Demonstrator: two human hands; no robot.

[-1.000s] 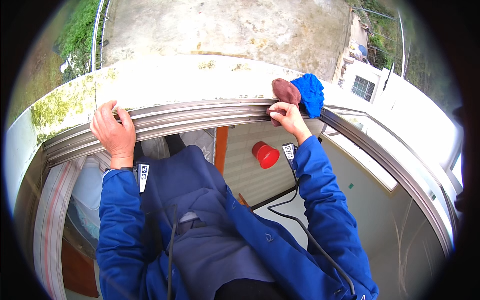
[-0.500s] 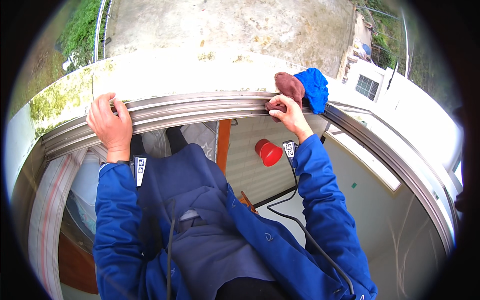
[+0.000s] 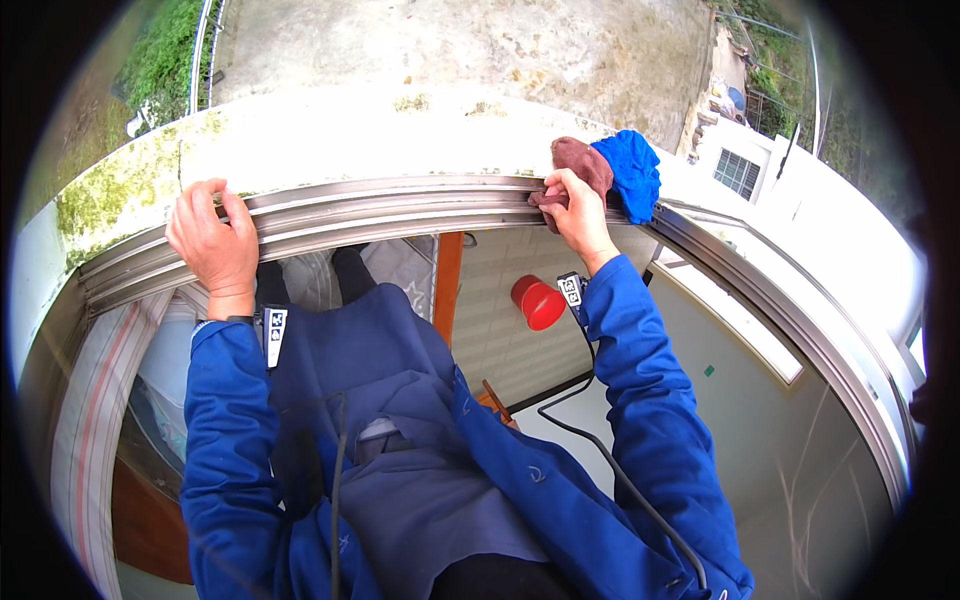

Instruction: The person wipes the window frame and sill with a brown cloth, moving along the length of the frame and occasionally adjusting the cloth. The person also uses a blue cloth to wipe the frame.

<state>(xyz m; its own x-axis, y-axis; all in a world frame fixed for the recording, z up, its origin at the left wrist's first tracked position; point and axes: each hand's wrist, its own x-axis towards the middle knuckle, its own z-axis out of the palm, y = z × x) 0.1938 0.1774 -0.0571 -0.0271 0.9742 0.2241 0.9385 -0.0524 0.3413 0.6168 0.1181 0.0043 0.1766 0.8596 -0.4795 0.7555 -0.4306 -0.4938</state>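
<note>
A grey metal window track (image 3: pixel 400 210) curves across the view below a pale, mossy concrete ledge (image 3: pixel 330 140). My left hand (image 3: pixel 212 242) grips the track's edge at the left, fingers curled over it. My right hand (image 3: pixel 576 212) presses a brown cloth (image 3: pixel 580 160) onto the track at the right. A blue cloth (image 3: pixel 630 172) lies bunched against the brown one, on the ledge just right of my hand. Both my sleeves are blue.
A red cup-shaped object (image 3: pixel 538 302) sits below, inside the room. A dark cable (image 3: pixel 600 450) runs from a small tag on my right wrist. The window frame (image 3: pixel 800 330) continues down the right. Outside lies a concrete yard (image 3: pixel 480 50) far below.
My right hand and the brown cloth have shifted a little to the left along the track. My left hand has stayed gripping the track.
</note>
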